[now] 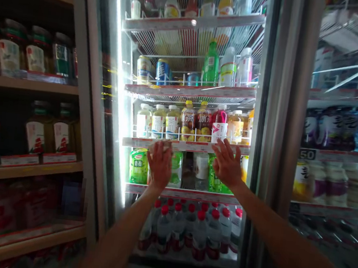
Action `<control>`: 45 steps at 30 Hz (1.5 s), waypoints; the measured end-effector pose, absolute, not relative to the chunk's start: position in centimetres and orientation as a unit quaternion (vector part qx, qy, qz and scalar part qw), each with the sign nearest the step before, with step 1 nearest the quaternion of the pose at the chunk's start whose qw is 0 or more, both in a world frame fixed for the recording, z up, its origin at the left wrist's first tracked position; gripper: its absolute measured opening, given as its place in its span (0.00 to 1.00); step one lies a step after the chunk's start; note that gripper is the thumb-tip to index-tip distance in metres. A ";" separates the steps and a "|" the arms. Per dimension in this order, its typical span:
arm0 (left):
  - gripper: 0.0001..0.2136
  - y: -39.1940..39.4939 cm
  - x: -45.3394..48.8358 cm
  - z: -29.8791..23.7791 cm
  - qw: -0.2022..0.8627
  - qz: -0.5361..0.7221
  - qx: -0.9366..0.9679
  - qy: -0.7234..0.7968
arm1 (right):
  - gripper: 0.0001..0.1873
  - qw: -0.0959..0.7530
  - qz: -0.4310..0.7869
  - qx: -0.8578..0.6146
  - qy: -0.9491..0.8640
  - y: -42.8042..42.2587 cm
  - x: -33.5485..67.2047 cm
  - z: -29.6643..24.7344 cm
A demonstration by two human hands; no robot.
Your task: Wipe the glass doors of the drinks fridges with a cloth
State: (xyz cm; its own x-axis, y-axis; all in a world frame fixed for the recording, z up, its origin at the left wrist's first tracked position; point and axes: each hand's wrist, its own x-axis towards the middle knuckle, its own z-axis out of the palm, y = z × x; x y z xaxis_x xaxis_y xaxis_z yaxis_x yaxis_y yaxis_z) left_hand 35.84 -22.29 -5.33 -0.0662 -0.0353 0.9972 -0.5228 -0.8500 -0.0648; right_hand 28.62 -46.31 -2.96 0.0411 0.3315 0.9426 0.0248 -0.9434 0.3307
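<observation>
My left hand (pixel 160 164) is raised in front of the lit drinks fridge, its fingers over a crumpled, pale cloth (pixel 168 144) that shows around the fingertips. The cloth appears pressed flat against the fridge's glass door (pixel 104 113), where faint reflections show. To the right, my right hand (pixel 228 164) is lifted with its fingers spread and holds nothing; whether it touches the glass I cannot tell. Behind both hands stand green bottles (pixel 139 166) on the lower shelf, partly hidden by them. Iced tea bottles with yellow caps (pixel 187 120) line the shelf above.
Wooden shelves (pixel 33 85) with jars and bottles stand at the left. A metal door frame (pixel 281 119) separates this fridge from another one with dark-labelled bottles (pixel 330 126) at the right. Red-capped bottles (pixel 199 234) fill the fridge bottom.
</observation>
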 end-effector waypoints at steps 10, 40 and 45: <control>0.19 -19.2 36.0 -9.5 0.137 0.663 0.697 -0.237 | 0.29 0.108 0.672 0.722 0.123 -46.4 28.5 -2.9; 0.22 -24.7 33.4 -12.6 0.143 0.635 0.703 -0.286 | 0.29 0.100 0.662 0.735 0.109 -46.5 28.5 -3.0; 0.21 -21.0 34.5 -11.1 0.149 0.643 0.704 -0.261 | 0.28 0.106 0.652 0.743 0.107 -46.6 28.5 -2.9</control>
State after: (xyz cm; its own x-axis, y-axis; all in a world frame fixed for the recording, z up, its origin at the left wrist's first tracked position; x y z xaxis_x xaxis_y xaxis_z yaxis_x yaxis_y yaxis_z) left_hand 34.54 -20.99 -11.08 0.0361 -0.1771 0.9835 -0.5594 -0.8191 -0.1269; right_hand 28.48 -46.56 -2.94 0.1259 0.2979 0.9463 0.0204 -0.9544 0.2977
